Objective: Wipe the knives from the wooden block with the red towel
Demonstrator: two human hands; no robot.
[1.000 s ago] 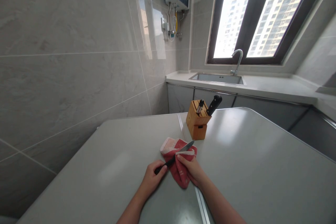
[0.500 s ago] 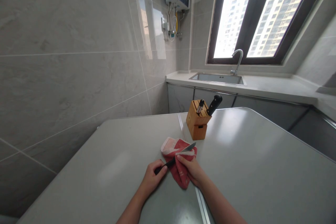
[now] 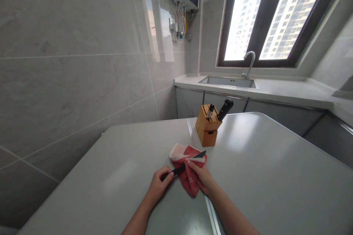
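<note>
My left hand (image 3: 161,182) is closed around the black handle of a knife (image 3: 179,169). The knife slants up to the right, and the tip of its blade shows beyond the cloth. A red and white cloth (image 3: 191,186) hangs folded about the blade, its upper part spread toward the back. My right hand (image 3: 202,177) pinches the cloth against the blade, thumb on top; its other fingers are mostly hidden. Just behind the cloth stands a wooden knife block (image 3: 209,132) with a large black-handled knife (image 3: 225,110) and a second, smaller handle (image 3: 210,111) in its slots.
Both hands work over a light grey table (image 3: 124,161) with a metal seam (image 3: 211,213) running through it. A tiled wall (image 3: 82,80) borders the left. Behind the table are a counter (image 3: 286,89), a sink (image 3: 228,82) and a faucet (image 3: 250,62).
My left hand and the knife handle have shifted slightly back to the left. My right thumb has slid a little along the blade toward the tip.
</note>
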